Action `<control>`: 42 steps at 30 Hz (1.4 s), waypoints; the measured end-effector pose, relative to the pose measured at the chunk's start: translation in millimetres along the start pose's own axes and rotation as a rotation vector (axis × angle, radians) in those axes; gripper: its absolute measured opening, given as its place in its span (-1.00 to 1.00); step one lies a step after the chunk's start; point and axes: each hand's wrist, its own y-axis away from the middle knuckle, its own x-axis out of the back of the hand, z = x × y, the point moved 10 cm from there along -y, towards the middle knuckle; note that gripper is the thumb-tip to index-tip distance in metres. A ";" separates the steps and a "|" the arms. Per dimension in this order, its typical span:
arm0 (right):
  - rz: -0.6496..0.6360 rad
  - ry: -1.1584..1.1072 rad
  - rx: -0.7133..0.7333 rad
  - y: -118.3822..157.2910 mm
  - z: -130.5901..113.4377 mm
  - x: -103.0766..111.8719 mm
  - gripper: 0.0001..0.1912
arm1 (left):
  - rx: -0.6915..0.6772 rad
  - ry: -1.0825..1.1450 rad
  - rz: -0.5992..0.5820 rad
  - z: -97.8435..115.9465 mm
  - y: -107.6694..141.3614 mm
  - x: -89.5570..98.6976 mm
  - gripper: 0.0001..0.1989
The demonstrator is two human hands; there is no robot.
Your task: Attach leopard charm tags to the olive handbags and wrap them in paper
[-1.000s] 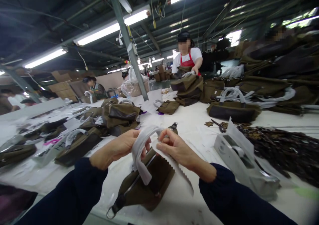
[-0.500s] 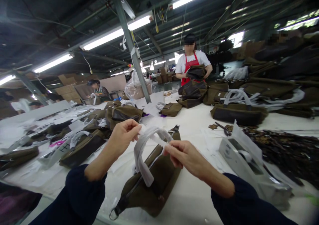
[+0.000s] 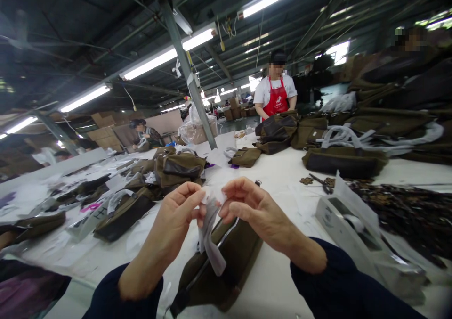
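An olive bag (image 3: 233, 257) with dark trim and a metal zip lies on the white table in front of me. Its handle (image 3: 212, 250), wrapped in whitish film, stands up from it. My left hand (image 3: 183, 203) pinches a small piece of thin white wrapping (image 3: 210, 194) at the handle's top left. On the right side of the same wrapping is my right hand (image 3: 243, 201), thumb and fingers curled round its edge. The hands are close together above the bag and hide part of the handle.
A grey tape dispenser (image 3: 367, 243) stands at the right, beside a heap of dark straps (image 3: 399, 206). Scissors (image 3: 321, 183) lie behind it. More bags (image 3: 180, 168) fill the left and back. A person in a red apron (image 3: 277, 97) stands across the white table (image 3: 282, 177).
My right hand has moved up and left, close to my left hand at the top of the handle. The person in the apron has lowered the bag they held.
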 end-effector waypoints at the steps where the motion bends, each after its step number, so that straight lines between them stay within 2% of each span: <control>1: 0.014 0.019 0.003 1.2 0.0 3.2 -0.75 | -0.008 -0.002 -0.006 0.0 1.7 -1.1 -0.77; 5: 0.095 0.138 -0.037 5.7 1.7 14.1 -0.82 | -0.031 -0.064 -0.032 0.2 7.9 -6.6 -0.79; 9: 0.154 0.214 -0.065 9.5 1.9 19.6 -0.71 | -0.061 -0.181 -0.046 2.2 12.1 -12.8 -0.79; 15: 0.217 0.289 -0.085 14.0 1.4 22.0 -0.66 | -0.078 -0.254 0.008 4.7 12.9 -12.2 -0.80; 24: 0.370 0.504 0.002 18.1 -8.8 21.8 -0.72 | -0.118 -0.253 0.033 14.2 17.9 -18.5 -0.81; 27: 0.360 0.514 0.026 15.5 -9.6 18.7 -0.74 | -0.101 -0.207 -0.027 9.4 15.6 -20.9 -0.81; 30: 0.281 0.468 0.009 11.6 -2.8 14.4 -0.76 | -0.077 -0.165 -0.073 5.6 11.3 -22.4 -0.81; 32: 0.270 0.463 0.025 11.9 -2.4 14.7 -0.76 | -0.088 -0.176 -0.052 8.4 8.6 -21.4 -0.78; 36: 0.351 0.594 0.100 16.5 -17.1 15.5 -0.67 | -0.147 -0.218 0.008 19.1 7.5 -22.2 -0.78; 39: 0.289 0.652 0.117 11.7 -21.9 2.9 -0.64 | -0.138 -0.262 0.007 16.8 5.8 -22.8 -0.76; 42: 0.276 0.614 0.120 7.8 -15.5 4.6 -0.67 | -0.109 -0.207 0.057 10.3 0.2 -10.1 -0.74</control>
